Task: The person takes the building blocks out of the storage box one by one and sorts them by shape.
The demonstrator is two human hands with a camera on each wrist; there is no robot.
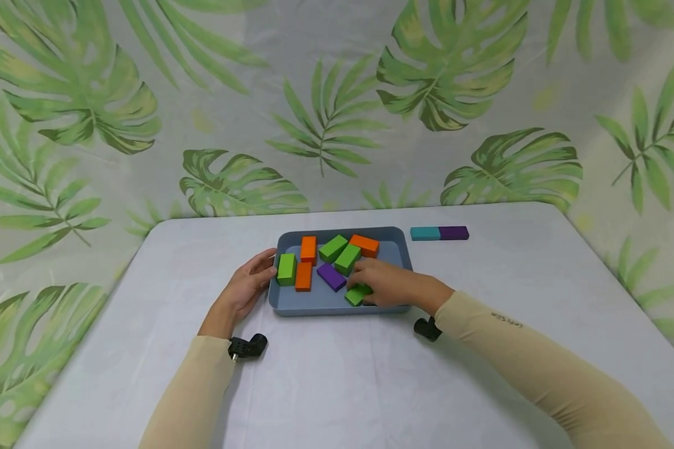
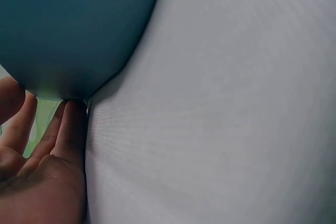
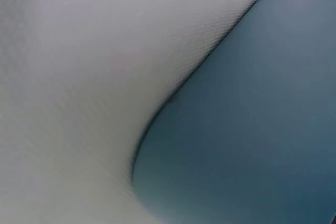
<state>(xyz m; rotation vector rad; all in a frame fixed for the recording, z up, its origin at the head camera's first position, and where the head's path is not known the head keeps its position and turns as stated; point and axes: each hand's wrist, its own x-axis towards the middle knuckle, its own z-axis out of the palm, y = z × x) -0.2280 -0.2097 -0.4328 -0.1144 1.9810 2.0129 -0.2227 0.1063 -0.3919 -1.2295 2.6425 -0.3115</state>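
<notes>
A grey-blue tray [image 1: 314, 305] holds several rectangular blocks in green, orange and purple. My right hand [image 1: 384, 284] reaches over its near right part, fingers curled down around a green block [image 1: 355, 295]. Just left of those fingers lies a purple block [image 1: 331, 276], and behind them leans another green block [image 1: 347, 259]. My left hand [image 1: 246, 288] rests against the tray's left end, its fairly straight fingertips touching the outer wall in the left wrist view. Only the tray's outer wall [image 3: 252, 119] and white cloth show in the right wrist view; the right hand's fingers are hidden there.
Beyond the tray's far right corner, a teal block [image 1: 424, 234] and a purple block [image 1: 454, 233] lie end to end on the white-covered table [image 1: 337, 380]. A leaf-patterned cloth [image 1: 326, 118] hangs behind the table's far edge.
</notes>
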